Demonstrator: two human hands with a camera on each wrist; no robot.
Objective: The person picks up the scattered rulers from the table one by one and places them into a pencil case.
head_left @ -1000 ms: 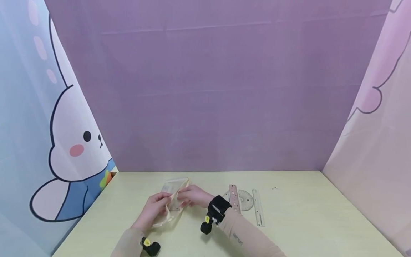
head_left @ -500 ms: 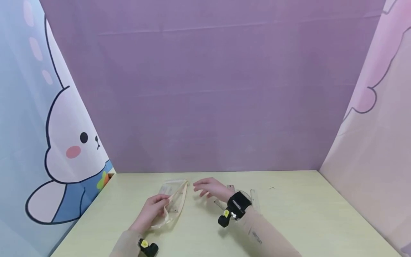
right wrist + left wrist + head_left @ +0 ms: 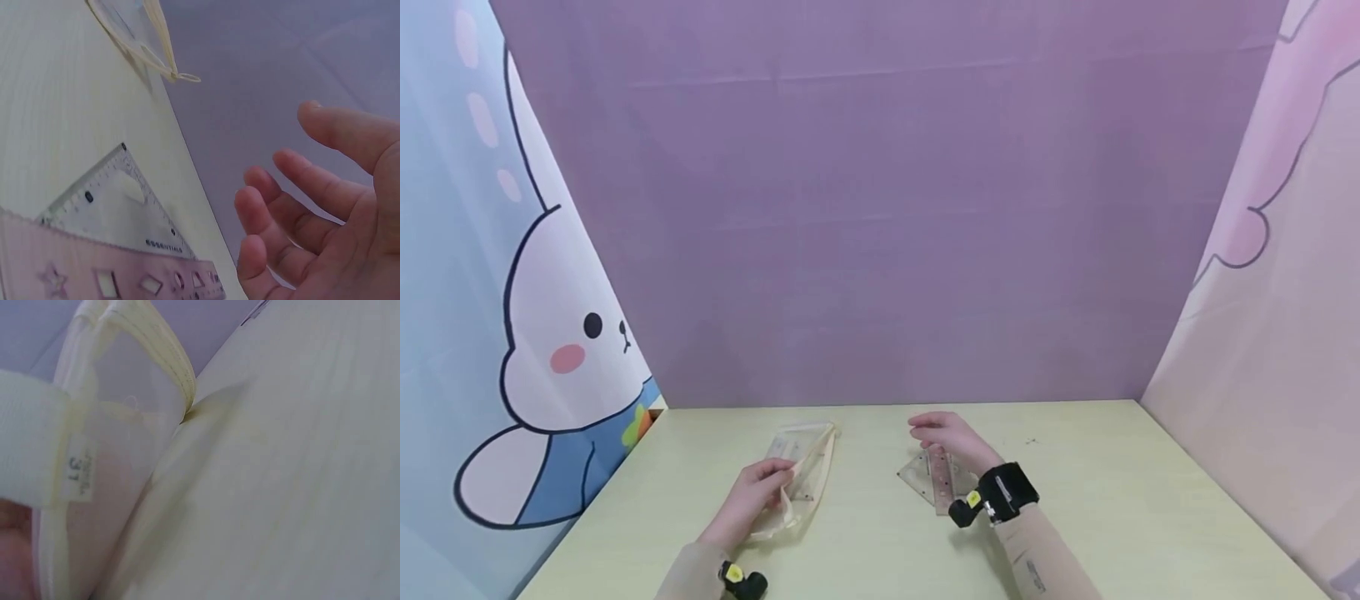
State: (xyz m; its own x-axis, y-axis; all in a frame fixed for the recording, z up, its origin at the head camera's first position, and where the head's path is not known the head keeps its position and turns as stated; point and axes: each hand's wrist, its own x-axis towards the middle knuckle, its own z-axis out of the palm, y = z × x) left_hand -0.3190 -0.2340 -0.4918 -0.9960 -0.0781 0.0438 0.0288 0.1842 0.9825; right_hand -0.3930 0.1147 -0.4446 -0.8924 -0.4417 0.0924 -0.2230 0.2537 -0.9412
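Observation:
My left hand (image 3: 751,493) holds the near-left edge of a translucent zip pouch (image 3: 820,475), whose cream zipper edge gapes. Something flat and clear with dark marks shows through the pouch; its kind is hard to tell. In the left wrist view the pouch wall (image 3: 125,481) carries a small printed tag (image 3: 80,469). My right hand (image 3: 958,440) hovers above the pink stencil ruler (image 3: 942,492), fingers loosely bent and holding nothing. Under that ruler lies a clear set square (image 3: 119,200). A part of the clear protractor (image 3: 964,479) shows beside the ruler, mostly covered by my hand.
The pale table (image 3: 865,533) ends at a purple backdrop (image 3: 880,208). A small dark mark (image 3: 1032,441) lies on the tabletop to the right. Printed curtains (image 3: 572,333) hang on both sides. My right forearm covers the spot of the clear straight ruler.
My right hand has left the pouch and travelled right, until it is over the pink stencil ruler and set square. My left hand has stayed on the pouch.

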